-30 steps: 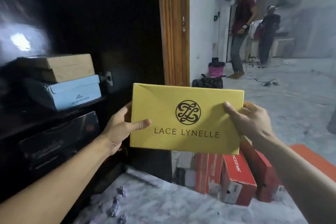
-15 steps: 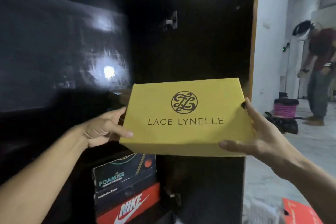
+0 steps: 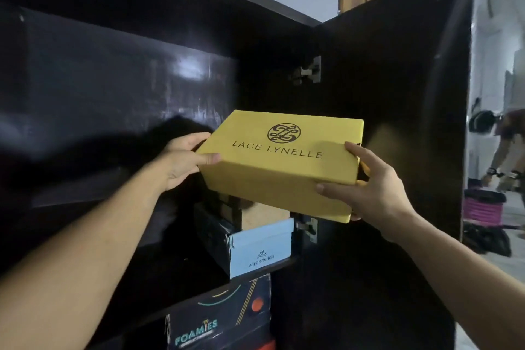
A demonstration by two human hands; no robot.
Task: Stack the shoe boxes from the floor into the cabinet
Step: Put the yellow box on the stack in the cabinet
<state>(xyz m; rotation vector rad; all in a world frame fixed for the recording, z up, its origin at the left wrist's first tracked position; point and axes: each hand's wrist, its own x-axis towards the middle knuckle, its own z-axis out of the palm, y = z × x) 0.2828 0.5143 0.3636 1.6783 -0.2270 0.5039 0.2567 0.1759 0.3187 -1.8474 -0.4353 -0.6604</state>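
**Lifting the yellow box to the upper shelf**

Rising now, up from waist height a second ago to the cabinet (image 3: 383, 94) mouth, door swung wide. Yellow box (image 3: 284, 167) hangs in the air just above the brown box (image 3: 262, 217), not yet set down, so placing looks next. Left hand (image 3: 181, 160) grips its left end, right hand (image 3: 366, 187) clamps the near right corner. Lid reads LACE LYNELLE under a round monogram. Blue box (image 3: 261, 247) says veranevada, I think; dark box (image 3: 221, 318) below reads FOAMIES.
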